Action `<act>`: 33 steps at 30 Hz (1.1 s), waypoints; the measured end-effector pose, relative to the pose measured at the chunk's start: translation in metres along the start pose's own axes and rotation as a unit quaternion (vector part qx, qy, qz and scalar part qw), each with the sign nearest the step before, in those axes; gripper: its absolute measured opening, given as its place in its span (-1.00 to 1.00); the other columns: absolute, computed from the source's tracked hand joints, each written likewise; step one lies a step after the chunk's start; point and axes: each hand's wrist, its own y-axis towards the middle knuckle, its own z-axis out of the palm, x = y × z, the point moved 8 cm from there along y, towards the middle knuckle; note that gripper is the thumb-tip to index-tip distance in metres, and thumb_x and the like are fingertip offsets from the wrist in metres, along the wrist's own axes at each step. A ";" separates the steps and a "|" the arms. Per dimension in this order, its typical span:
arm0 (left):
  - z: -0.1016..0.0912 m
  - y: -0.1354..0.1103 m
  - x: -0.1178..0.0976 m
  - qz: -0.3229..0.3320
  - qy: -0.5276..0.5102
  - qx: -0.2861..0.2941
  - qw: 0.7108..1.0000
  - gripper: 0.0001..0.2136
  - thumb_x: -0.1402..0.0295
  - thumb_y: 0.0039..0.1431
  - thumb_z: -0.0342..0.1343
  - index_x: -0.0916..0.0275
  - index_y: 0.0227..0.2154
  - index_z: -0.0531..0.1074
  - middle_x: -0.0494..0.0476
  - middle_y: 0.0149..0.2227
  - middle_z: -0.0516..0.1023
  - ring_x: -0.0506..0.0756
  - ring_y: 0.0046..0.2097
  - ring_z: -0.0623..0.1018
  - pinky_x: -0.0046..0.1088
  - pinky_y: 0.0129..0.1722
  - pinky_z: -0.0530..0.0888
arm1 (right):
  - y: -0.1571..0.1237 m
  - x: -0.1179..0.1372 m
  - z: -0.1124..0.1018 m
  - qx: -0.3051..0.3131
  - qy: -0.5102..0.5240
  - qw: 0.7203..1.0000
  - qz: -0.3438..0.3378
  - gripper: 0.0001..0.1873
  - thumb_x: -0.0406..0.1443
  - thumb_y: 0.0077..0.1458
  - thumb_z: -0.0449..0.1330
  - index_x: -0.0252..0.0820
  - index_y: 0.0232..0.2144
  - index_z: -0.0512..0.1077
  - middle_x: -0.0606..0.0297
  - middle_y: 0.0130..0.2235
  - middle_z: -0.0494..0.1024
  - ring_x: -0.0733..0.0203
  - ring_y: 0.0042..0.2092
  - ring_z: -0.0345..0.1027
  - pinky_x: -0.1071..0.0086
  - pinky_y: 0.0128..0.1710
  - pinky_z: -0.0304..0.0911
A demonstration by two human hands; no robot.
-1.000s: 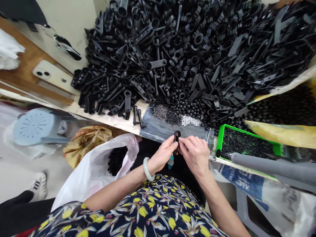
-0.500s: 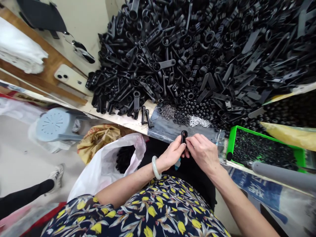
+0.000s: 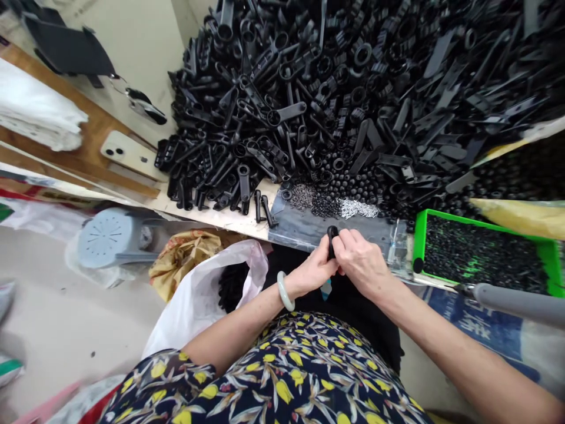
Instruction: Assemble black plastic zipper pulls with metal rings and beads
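Observation:
A small black plastic part (image 3: 332,237) with a ring end stands upright between my two hands at the table's near edge. My left hand (image 3: 315,272), a pale bangle on its wrist, pinches the part from the left. My right hand (image 3: 362,262) closes its fingers on the same part from the right. Just beyond the hands lies a dark sheet (image 3: 304,229) with little heaps of small rings and silver pins (image 3: 358,208). A huge heap of black plastic parts (image 3: 353,94) covers the table behind.
A green tray (image 3: 549,250) of tiny black pieces sits at the right, with a grey rod (image 3: 516,301) in front of it. A white bag (image 3: 198,300) with black parts hangs open at my left knee. A phone (image 3: 126,154) lies on a wooden shelf; a grey stool (image 3: 108,238) stands below.
The view has shifted slightly. My right fingers have closed further over the part's top, covering its ring end more than before.

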 end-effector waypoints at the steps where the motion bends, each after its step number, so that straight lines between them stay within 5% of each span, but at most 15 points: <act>1: 0.000 0.000 0.001 -0.006 -0.032 0.004 0.999 -0.62 0.39 0.15 0.25 0.17 0.03 0.35 0.02 -0.23 0.47 0.10 -0.13 0.47 -0.34 -0.02 0.43 | -0.002 0.002 -0.002 -0.006 -0.009 1.000 -0.001 -0.78 -0.58 0.16 0.14 -0.23 -0.31 0.47 0.12 -0.34 0.43 0.06 -0.28 0.27 0.29 -0.55 0.02; 6: 0.001 0.000 0.000 -0.008 -0.166 0.036 0.985 -0.51 0.46 0.02 0.31 0.16 0.06 0.43 0.09 -0.08 0.52 0.13 0.04 0.48 -0.36 0.10 0.37 | -0.020 0.016 -0.008 -0.028 -0.022 0.999 -0.034 -0.70 -0.60 0.19 0.09 -0.32 -0.11 0.50 0.09 -0.30 0.47 0.02 -0.26 0.31 0.26 -0.46 0.25; 12: -0.001 0.000 0.002 -0.007 -0.200 0.042 0.979 -0.47 0.48 0.02 0.33 0.15 0.10 0.45 0.11 0.00 0.56 0.12 0.10 0.49 -0.40 0.11 0.36 | -0.027 0.027 -0.003 -0.019 -0.038 0.998 -0.051 -0.56 -0.63 0.18 0.00 -0.40 0.02 0.50 -0.04 -0.19 0.55 -0.06 -0.20 0.37 0.16 -0.16 0.46; 18: -0.008 -0.002 0.006 -0.062 -0.240 0.006 0.969 -0.52 0.54 -0.02 0.29 0.12 0.02 0.50 0.06 -0.08 0.60 0.03 -0.09 0.55 -0.49 -0.10 0.43 | -0.026 0.021 -0.005 -0.023 0.034 0.998 -0.054 -0.51 -0.57 0.25 -0.01 -0.41 0.17 0.42 0.05 -0.16 0.59 -0.02 -0.10 0.46 0.01 0.28 0.32; 22: -0.014 -0.004 -0.004 -0.063 -0.251 -0.019 0.966 -0.69 0.38 0.13 0.28 0.22 -0.04 0.54 0.14 -0.13 0.62 0.09 -0.16 0.61 -0.39 -0.12 0.52 | -0.029 -0.013 -0.021 -0.024 0.237 0.971 0.004 -0.59 -0.43 0.40 0.01 -0.24 0.22 0.39 0.11 -0.07 0.58 0.09 -0.03 0.49 0.19 0.10 0.43; 25: -0.022 -0.006 -0.019 -0.023 -0.164 -0.053 0.985 -0.68 0.23 0.27 0.26 0.28 0.00 0.51 0.10 -0.33 0.60 0.04 -0.35 0.59 -0.44 -0.26 0.51 | -0.034 -0.061 -0.035 -0.126 0.322 0.929 0.132 -0.68 -0.35 0.43 0.07 -0.13 0.13 0.49 0.18 -0.09 0.59 0.18 -0.10 0.51 0.32 -0.06 0.44; 30: -0.031 -0.008 -0.043 0.052 -0.115 -0.121 0.985 -0.66 0.21 0.29 0.27 0.26 0.02 0.47 -0.13 -0.52 0.30 -0.12 -0.55 0.20 -0.64 -0.59 0.08 | -0.042 -0.125 -0.046 -0.338 0.290 0.839 0.312 -0.67 -0.30 0.36 0.16 -0.17 0.12 0.50 0.17 -0.11 0.51 0.20 -0.21 0.45 0.30 -0.17 0.44; 33: -0.024 -0.001 -0.047 0.055 -0.159 -0.120 0.978 -0.72 0.21 0.27 0.28 0.27 -0.07 0.47 -0.16 -0.53 0.20 -0.12 -0.55 0.08 -0.63 -0.59 0.01 | -0.020 -0.136 -0.052 -0.365 0.239 0.840 0.322 -0.70 -0.28 0.38 0.11 -0.16 0.08 0.51 0.17 -0.07 0.49 0.21 -0.22 0.43 0.30 -0.16 0.41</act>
